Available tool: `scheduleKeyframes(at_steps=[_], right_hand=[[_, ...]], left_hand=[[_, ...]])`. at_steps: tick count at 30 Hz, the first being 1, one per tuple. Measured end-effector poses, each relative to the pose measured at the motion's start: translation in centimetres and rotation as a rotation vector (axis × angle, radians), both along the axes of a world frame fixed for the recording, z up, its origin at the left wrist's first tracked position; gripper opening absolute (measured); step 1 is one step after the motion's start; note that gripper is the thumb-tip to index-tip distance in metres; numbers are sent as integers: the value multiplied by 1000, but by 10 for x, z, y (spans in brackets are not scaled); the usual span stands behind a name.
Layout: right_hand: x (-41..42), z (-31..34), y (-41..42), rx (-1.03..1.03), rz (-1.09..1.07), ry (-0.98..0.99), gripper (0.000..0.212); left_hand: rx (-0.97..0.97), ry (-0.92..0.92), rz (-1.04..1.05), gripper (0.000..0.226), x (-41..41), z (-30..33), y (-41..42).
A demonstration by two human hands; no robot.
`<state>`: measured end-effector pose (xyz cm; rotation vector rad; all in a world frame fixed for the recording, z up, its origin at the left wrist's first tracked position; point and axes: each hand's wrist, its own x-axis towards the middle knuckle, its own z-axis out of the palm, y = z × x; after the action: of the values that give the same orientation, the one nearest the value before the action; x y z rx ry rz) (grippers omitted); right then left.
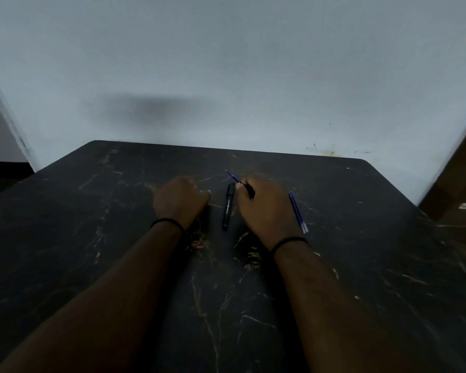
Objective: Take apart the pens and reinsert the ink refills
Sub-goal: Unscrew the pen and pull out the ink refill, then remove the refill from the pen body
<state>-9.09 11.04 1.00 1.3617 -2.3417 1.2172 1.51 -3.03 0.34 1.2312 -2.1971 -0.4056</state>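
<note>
black pen lying on dark marbled table between both hands, two blue refills lying right of right hand, its fingers pinching a blue-tipped pen part; left hand resting clenched.
</note>
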Motion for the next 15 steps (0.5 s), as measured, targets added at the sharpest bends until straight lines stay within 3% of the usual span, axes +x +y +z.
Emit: scheduleKeyframes(at_steps=[4,7,11,15], right_hand=[[-5,-4,-4,-20,1,-32,28],[-5,-5,-7,-132,-23,-87,30],[-5,3,-12,-386,-83,-224,18],[-1,9,-13,-477,-32,-374,14]], left_hand=[[-30,14,28,41,-1,1,2],[-124,160,-7,38,-7,3,9],[56,402,-345,11,-17,1,27],[127,475,-653,21,-21,2,41]])
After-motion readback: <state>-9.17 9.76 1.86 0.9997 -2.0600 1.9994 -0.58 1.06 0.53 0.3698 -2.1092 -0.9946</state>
